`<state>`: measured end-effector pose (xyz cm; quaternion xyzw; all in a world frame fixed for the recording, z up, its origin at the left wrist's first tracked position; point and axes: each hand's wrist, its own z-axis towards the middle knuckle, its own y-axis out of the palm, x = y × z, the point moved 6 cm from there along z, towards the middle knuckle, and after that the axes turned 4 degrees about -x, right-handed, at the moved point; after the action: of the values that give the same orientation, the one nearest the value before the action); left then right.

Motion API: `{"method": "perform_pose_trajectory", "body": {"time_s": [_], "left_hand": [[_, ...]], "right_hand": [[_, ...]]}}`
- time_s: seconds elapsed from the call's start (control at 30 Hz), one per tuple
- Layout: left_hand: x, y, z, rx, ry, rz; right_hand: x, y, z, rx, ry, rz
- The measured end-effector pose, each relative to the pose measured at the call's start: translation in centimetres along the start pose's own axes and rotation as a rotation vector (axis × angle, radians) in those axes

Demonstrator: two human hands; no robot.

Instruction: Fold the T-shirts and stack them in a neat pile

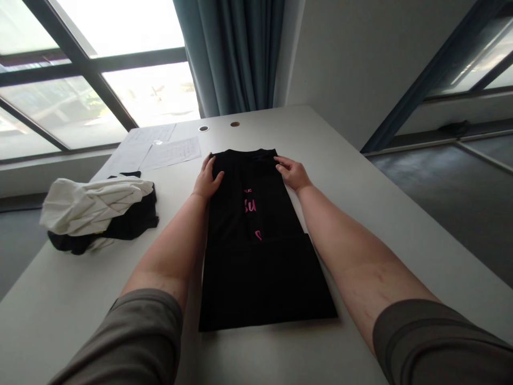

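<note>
Resting on pink-printed black T-shirt: left hand, right hand, all fingers open and flat, gripping nothing.

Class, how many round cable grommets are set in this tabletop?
2: a silver-rimmed grommet and a brown grommet, near the far edge of the white table; papers could hide more.

My left hand rests palm down, fingers slightly spread and curled. My right hand lies flat across from it, fingers turned inward toward the left hand. My bare left forearm and right forearm angle inward.
</note>
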<state>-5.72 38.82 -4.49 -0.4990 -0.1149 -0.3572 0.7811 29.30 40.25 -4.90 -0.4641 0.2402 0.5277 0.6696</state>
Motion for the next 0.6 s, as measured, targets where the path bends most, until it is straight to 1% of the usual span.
{"method": "perform_pose_trajectory", "body": {"time_s": [0.07, 0.17, 0.27, 0.33, 0.37, 0.43, 0.47, 0.53, 0.6], "left_hand": [[1.5, -0.5, -1.1, 0.07, 0.041, -0.034], [4.1, -1.8, -3.8, 0.154, 0.091, -0.041], [6.4, -3.5, -7.3, 0.255, 0.111, -0.006], [7.5, -4.6, -9.7, 0.281, 0.11, -0.004], [7.9, -4.9, -10.8, 0.266, 0.1, -0.017], [8.2, -5.4, -12.7, 0.169, 0.065, -0.061], [8.3, -5.5, -13.5, 0.089, 0.05, -0.075], [8.8, -5.4, -14.8, -0.107, 0.051, -0.06], [9.5, -5.4, -15.8, -0.266, 0.084, -0.009]], "right_hand": [[-1.0, 0.0, -1.2, 0.011, 0.024, 0.071], [-2.8, -0.4, -3.5, 0.022, 0.035, 0.121], [-4.8, -1.3, -5.9, 0.01, -0.02, 0.045], [-5.9, -2.1, -7.6, -0.013, -0.044, -0.055], [-6.3, -2.4, -8.4, -0.043, -0.042, -0.1], [-6.9, -2.6, -10.0, -0.151, -0.035, -0.166], [-7.2, -2.6, -10.7, -0.215, -0.042, -0.193], [-7.9, -2.5, -11.8, -0.327, -0.08, -0.257], [-8.4, -2.4, -12.4, -0.373, -0.116, -0.332]]}}
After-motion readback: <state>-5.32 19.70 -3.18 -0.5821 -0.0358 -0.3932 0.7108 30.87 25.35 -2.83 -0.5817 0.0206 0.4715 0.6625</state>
